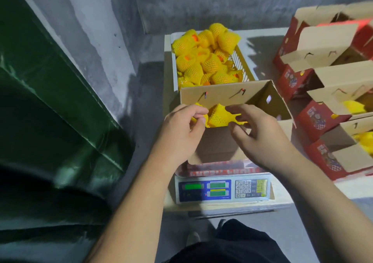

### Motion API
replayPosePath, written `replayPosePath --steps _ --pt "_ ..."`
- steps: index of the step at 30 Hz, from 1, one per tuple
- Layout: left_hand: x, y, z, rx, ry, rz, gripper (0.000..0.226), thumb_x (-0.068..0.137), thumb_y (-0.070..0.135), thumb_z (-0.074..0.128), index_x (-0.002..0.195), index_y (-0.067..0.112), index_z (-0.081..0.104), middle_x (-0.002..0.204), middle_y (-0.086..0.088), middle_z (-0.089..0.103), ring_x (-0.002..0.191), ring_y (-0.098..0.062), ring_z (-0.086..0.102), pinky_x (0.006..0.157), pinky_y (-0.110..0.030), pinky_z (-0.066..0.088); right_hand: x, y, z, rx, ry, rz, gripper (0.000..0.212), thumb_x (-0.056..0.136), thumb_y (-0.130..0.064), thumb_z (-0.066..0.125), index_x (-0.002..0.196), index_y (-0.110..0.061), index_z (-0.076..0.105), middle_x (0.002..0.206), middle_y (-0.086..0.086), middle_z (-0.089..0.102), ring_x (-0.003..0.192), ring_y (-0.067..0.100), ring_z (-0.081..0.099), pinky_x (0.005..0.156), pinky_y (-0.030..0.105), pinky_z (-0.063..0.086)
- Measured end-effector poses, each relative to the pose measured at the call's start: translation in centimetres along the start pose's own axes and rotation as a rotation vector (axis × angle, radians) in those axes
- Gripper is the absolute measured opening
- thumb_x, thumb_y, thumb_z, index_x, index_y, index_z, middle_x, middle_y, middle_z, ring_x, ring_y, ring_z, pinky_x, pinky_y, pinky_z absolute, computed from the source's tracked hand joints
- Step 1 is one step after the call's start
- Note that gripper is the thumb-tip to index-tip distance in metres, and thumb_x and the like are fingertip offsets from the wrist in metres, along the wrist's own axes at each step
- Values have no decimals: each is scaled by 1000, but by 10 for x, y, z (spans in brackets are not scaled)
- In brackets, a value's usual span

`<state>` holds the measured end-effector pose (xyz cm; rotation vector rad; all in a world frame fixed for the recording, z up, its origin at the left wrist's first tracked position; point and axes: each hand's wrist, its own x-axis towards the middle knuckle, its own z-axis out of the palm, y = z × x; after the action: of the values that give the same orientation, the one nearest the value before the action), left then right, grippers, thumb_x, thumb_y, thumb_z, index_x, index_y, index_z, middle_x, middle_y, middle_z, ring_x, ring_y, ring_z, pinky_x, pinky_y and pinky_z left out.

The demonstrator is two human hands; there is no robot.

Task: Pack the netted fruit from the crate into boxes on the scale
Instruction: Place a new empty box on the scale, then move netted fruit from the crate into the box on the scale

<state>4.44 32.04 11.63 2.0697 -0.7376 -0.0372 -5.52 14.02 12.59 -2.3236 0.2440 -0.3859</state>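
Observation:
An open cardboard box stands on the scale, its flaps raised. Inside it lie fruits in yellow foam netting. My left hand pinches the netting of a fruit at the box's left side. My right hand pinches the loose netting end of another fruit just to the right. Behind the box, a pale crate holds several netted orange fruits piled high.
Red-sided cardboard boxes with open flaps are stacked to the right, some with yellow netted fruit inside. A dark green tarp covers the left. A grey concrete wall is behind. My dark trousers show at the bottom.

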Motion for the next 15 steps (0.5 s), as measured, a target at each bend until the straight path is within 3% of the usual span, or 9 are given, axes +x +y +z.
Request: replayPosePath --steps 2,7,11,15 --pt "22 4 6 18 6 -18 25 99 16 61 119 23 75 107 11 65 96 -5 65 89 -27 54 19 4 -7 -34 -10 -4 37 97 -19 63 133 -24 64 128 -4 67 112 14 63 98 39 55" --pt "84 6 29 77 -20 -47 24 101 21 59 119 26 74 111 12 66 104 -9 65 95 -37 56 90 25 -28 -171 -42 -26 40 95 -21 64 135 -20 62 130 4 67 115 23 63 93 32 49" --pt "145 3 50 96 -68 -108 25 101 20 58 119 24 74 114 8 68 101 -11 67 94 -38 56 175 55 -39 -365 -181 43 57 97 -31 63 150 -20 46 141 13 56 124 35 58 98 43 49" --pt "204 -7 70 297 -151 -201 27 101 25 57 124 27 72 123 6 71 113 -16 65 99 -37 54 269 94 -21 -545 -409 125 60 94 -30 60 151 -19 42 142 16 53 127 39 56 100 44 50"
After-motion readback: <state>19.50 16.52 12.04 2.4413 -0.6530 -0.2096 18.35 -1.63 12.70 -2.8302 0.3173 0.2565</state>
